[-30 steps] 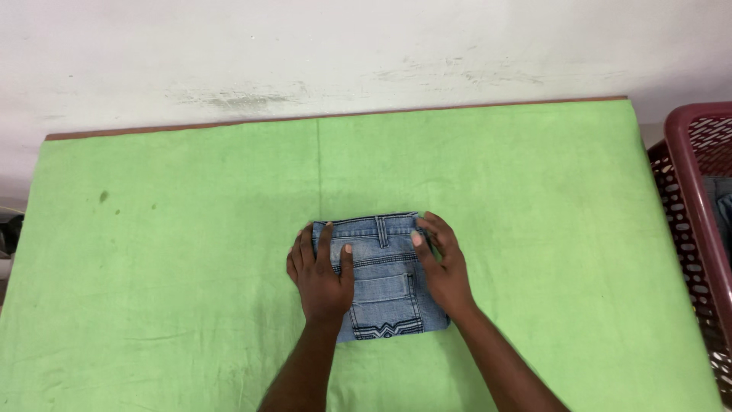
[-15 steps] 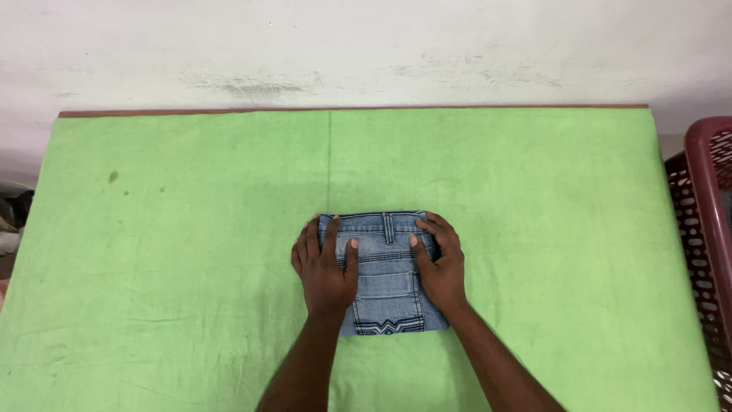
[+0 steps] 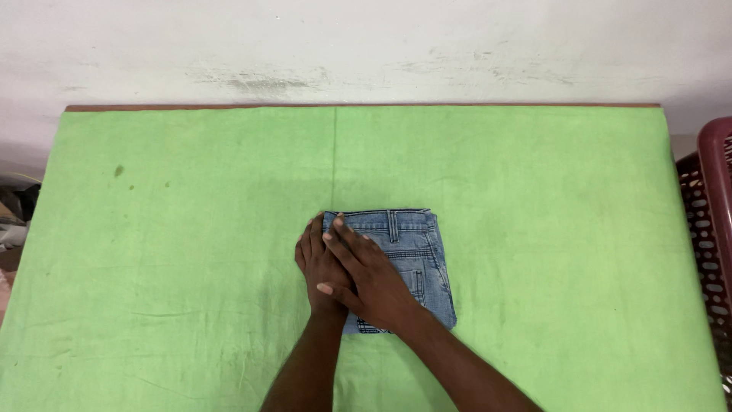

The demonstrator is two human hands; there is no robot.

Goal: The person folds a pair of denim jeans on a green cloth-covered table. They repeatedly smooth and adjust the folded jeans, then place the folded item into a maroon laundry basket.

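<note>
Where the green cloth (image 3: 191, 252) covers the table, folded jeans (image 3: 415, 252) lying flat near the middle, waistband toward the wall (image 3: 366, 46), back pocket and belt loop facing up; left hand (image 3: 320, 267) pressed palm down on the left edge of the jeans, fingers (image 3: 311, 238) flat and together, reaching to the top left corner; right hand (image 3: 370, 278) laid across the left, palm down, fingers (image 3: 343, 236) stretched toward the same corner, thumb tip resting over the left hand; both hands spread flat, nothing clasped in either, only pressing on the denim; right half of the jeans bare and uncovered; both forearms coming up from the bottom edge, crossing just below the jeans; red basket (image 3: 713, 229) with holed sides at the far right, just beside the table edge; brown table rim (image 3: 229, 107) showing along the far side, against the white wall; a faint crease in the cloth running from the rim down to the jeans.
</note>
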